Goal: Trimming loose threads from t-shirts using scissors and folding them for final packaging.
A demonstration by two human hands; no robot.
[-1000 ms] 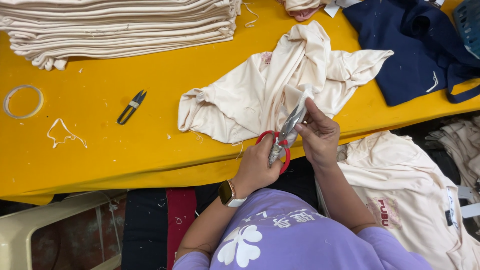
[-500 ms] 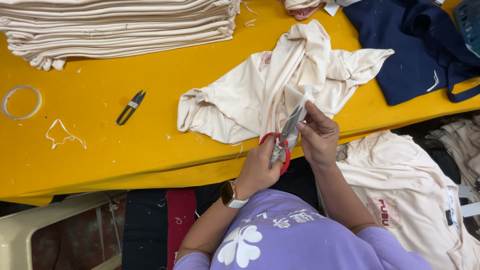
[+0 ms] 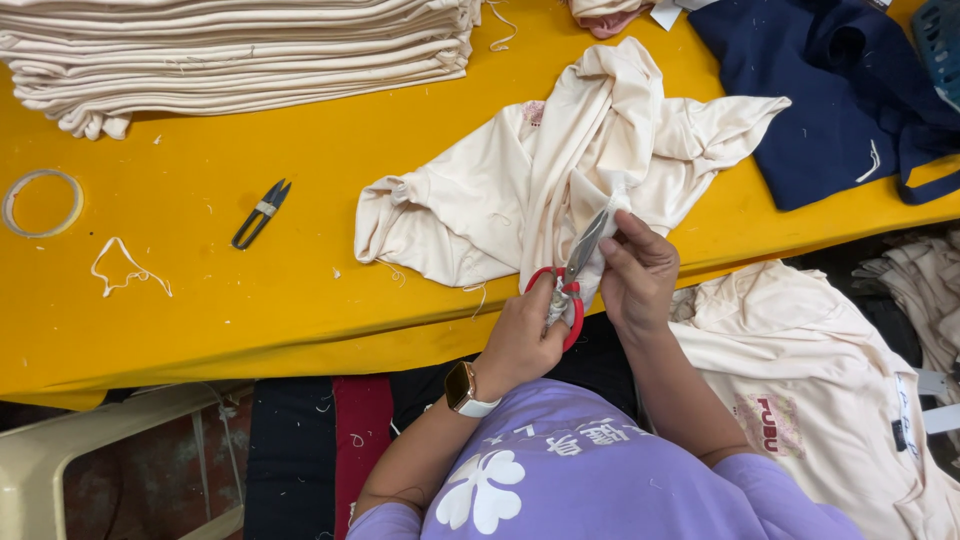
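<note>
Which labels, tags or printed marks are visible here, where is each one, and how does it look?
White tag: top edge, beside pink cloth, small, rectangular.
Red print: on cream garment at lower right, short block shapes.
Smartwatch: left wrist, dark square face, white strap.
No packages or signs.

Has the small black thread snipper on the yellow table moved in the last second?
No. The black thread snipper lies in the same spot and at the same angle, between the tape ring and the crumpled cream garment, as before.
</note>
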